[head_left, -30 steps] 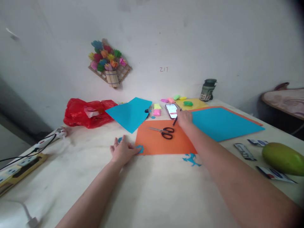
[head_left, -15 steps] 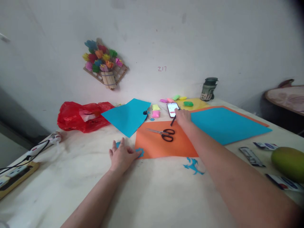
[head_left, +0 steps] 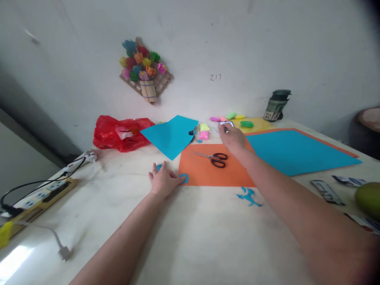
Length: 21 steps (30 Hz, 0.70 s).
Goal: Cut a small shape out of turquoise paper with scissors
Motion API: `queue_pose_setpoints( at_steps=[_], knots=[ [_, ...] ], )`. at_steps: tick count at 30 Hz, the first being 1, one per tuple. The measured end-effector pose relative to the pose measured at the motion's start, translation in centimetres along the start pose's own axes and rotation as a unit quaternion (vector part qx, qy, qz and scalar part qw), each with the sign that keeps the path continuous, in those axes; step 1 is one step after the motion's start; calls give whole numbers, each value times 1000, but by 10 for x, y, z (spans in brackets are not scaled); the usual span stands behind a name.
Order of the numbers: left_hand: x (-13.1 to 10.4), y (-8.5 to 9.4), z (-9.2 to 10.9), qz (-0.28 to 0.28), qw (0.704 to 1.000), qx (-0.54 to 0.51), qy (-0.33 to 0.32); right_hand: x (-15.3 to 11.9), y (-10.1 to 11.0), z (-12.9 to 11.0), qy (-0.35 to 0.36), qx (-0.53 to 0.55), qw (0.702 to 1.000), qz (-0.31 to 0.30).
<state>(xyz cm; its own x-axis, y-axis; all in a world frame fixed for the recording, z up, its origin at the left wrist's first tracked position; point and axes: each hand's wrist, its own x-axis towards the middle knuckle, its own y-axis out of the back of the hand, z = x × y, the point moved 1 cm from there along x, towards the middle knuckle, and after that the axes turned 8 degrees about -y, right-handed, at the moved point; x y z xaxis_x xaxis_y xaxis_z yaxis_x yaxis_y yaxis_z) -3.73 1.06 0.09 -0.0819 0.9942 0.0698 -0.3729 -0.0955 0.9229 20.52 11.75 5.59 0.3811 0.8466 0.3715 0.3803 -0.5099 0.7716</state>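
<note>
My left hand [head_left: 164, 183] lies on the table with its fingers spread. Its thumb touches a small blue paper cutout [head_left: 184, 178] at the left corner of an orange sheet [head_left: 202, 170], and another blue piece [head_left: 159, 167] shows by its fingertips. Black-handled scissors [head_left: 218, 159] rest on the orange sheet, blades pointing left. Farther back, my right hand [head_left: 233, 138] is closed around a dark pen [head_left: 227, 130], seen nearly end-on. Just behind it is a phone [head_left: 228, 124], mostly covered by the hand. A jagged blue scrap [head_left: 249, 196] lies in front of the orange sheet.
Blue sheets lie at back left [head_left: 172, 136] and right [head_left: 291, 152]. Behind are a red plastic bag [head_left: 121, 138], colourful clay packets [head_left: 204, 135] and a green bottle [head_left: 276, 106]. A power strip [head_left: 44, 198] is left; a green fruit [head_left: 369, 200] sits right.
The view has shifted, showing more of the table's left side. My right hand now covers more of the phone, and the pen has turned end-on. My left hand stays at the cutouts.
</note>
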Motion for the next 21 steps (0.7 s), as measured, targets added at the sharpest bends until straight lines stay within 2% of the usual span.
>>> queue_pose_setpoints(
  at_steps=[3,6,8,10,15,18,21],
  knots=[
    [-4,3,0,-1,1000,-15,-4,-38,-5,-25,-4,169,979,-116],
    [-7,4,0,0,1000,-24,-3,-80,-19,-43,-8,336,913,-233],
    [-8,3,-1,-2,1000,-29,0,-103,-28,-50,7,414,866,-281],
    [-8,3,-2,-2,1000,-25,1,-120,-35,-52,21,463,836,-293],
    [-9,1,-3,14,1000,16,-10,-137,-45,-46,-13,485,829,-277],
    [-9,1,-3,28,999,33,-20,-138,-49,-43,-1,498,820,-283],
    [-7,1,-6,24,999,36,-31,-138,-51,-42,6,494,823,-279]
  ],
)
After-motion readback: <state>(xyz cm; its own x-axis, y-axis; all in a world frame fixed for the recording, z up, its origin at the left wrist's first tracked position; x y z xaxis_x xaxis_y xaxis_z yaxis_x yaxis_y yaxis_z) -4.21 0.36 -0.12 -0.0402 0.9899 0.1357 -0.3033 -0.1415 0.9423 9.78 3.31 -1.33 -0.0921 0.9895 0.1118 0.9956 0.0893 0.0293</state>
